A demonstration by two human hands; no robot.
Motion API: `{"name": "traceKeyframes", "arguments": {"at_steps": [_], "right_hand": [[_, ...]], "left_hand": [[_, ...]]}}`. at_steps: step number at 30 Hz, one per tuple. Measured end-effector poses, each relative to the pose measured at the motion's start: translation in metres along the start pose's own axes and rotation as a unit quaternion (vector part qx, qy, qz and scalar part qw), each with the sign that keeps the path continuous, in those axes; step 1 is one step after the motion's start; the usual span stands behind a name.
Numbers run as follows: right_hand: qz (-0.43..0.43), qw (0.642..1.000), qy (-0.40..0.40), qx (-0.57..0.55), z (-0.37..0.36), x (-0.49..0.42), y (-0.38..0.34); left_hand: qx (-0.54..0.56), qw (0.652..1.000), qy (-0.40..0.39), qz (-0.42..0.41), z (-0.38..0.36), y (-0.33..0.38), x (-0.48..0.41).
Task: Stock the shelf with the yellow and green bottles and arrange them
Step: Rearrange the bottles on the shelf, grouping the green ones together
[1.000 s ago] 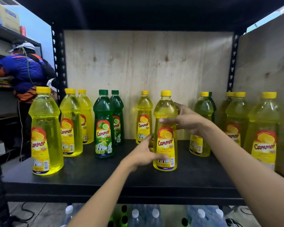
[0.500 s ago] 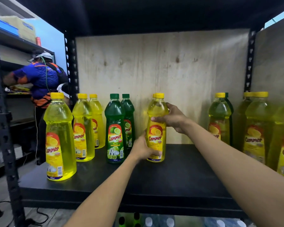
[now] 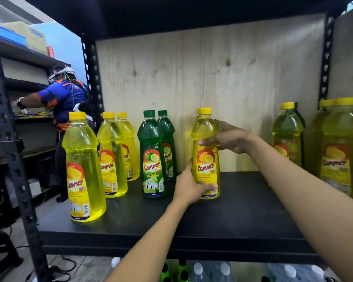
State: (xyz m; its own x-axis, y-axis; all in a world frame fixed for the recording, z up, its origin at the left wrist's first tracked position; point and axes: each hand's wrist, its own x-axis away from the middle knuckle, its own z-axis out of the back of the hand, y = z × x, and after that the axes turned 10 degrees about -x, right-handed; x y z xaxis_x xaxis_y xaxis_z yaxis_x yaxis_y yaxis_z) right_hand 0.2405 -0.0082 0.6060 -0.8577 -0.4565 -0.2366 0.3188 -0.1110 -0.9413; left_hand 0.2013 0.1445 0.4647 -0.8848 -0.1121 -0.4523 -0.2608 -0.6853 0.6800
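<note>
A yellow bottle [image 3: 206,159] stands upright on the black shelf [image 3: 232,216], near its middle. My left hand [image 3: 189,186] wraps the bottle's base from the left. My right hand [image 3: 226,137] grips its shoulder from the right. Two green bottles [image 3: 152,157] stand in a row just to the left, one behind the other. Further left stand three yellow bottles [image 3: 84,167], the nearest one closest to the front edge. Several more yellow bottles [image 3: 337,147] stand at the far right, with a green one partly hidden behind them.
A plywood back panel [image 3: 212,88] closes the shelf behind. Black perforated uprights [image 3: 14,159] frame the rack. Clear capped bottles [image 3: 212,271] show on the level below. A person in a blue shirt [image 3: 63,98] works at another rack to the left.
Both hands have slid the yellow bottle back and leftward, so it now hides the yellow bottle seen behind it a second ago. My view has shifted to the right.
</note>
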Motion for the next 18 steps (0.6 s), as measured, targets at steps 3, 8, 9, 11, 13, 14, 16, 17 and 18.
{"name": "traceKeyframes", "arguments": {"at_steps": [3, 8, 9, 11, 13, 14, 16, 17, 18], "right_hand": [[0.008, 1.000, 0.008, -0.004, -0.002, 0.007, 0.001], [0.001, 0.996, 0.070, 0.061, 0.002, 0.030, 0.010], [0.018, 0.989, 0.125, 0.081, 0.014, 0.038, 0.010], [0.104, 0.942, 0.283, 0.145, 0.045, 0.057, 0.007], [0.164, 0.845, 0.443, 0.249, 0.074, 0.073, 0.007], [0.163, 0.805, 0.495, 0.284, 0.086, 0.078, 0.008], [0.117, 0.797, 0.519, 0.285, 0.106, 0.081, 0.012], [0.084, 0.819, 0.498, 0.270, 0.114, 0.080, 0.015], [0.051, 0.843, 0.471, 0.255, 0.120, 0.079, 0.018]], "left_hand": [[-0.011, 1.000, -0.004, 0.012, 0.001, 0.007, 0.006], [-0.131, 0.981, 0.145, -0.016, -0.004, 0.032, 0.038], [-0.145, 0.964, 0.209, -0.074, -0.009, 0.044, 0.045], [-0.135, 0.935, 0.257, -0.204, -0.025, 0.071, 0.050], [-0.113, 0.938, 0.193, -0.265, -0.047, 0.098, 0.045], [-0.094, 0.952, 0.145, -0.253, -0.060, 0.109, 0.039], [-0.031, 0.983, 0.048, -0.175, -0.088, 0.123, 0.023], [-0.009, 0.992, 0.002, -0.126, -0.101, 0.127, 0.013], [0.000, 0.996, -0.037, -0.084, -0.114, 0.129, 0.004]]}}
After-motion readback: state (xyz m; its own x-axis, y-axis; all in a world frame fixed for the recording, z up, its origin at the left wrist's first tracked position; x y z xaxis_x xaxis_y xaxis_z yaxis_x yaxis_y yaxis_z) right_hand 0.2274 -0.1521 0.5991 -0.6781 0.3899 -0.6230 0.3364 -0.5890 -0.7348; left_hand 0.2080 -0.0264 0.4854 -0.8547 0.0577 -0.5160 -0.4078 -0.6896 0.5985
